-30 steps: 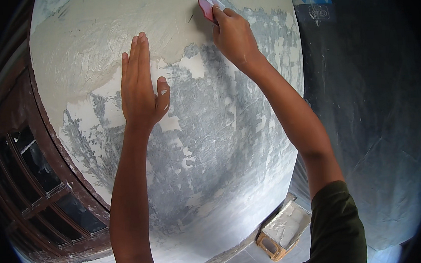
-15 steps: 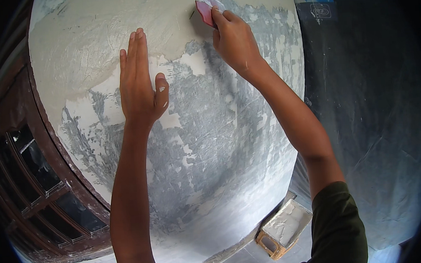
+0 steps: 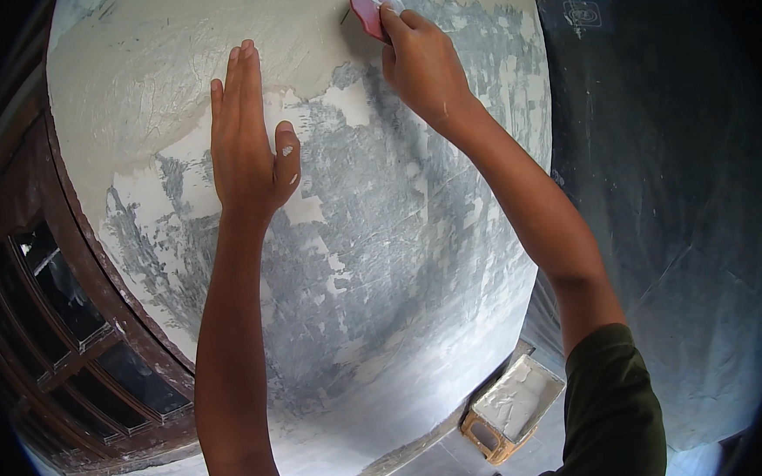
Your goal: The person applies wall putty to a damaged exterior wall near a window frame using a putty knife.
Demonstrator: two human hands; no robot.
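Note:
A wall (image 3: pixel 347 249) fills the middle of the view, smooth cream filler across its upper part and patchy grey and white below. My left hand (image 3: pixel 245 150) is raised in front of the wall, fingers stretched upward and thumb apart, holding nothing; whether its palm touches the wall I cannot tell. White smears mark its thumb. Further up and to the right, my right hand (image 3: pixel 428 74) grips a pinkish-red putty scraper (image 3: pixel 368 14) with white filler on it. The scraper is at the wall, near the ragged edge of the cream coat.
A brown wooden window frame (image 3: pixel 87 361) with dark panes borders the wall on the left. Dark sheeting (image 3: pixel 656 177) hangs at the right. Low down, a tray of pale filler (image 3: pixel 517 397) rests on a small yellowish stool (image 3: pixel 485 437) on the tiled floor.
The view has shifted slightly, so both hands appear a little higher and further left. My right hand still grips the scraper; my left hand keeps its outstretched shape.

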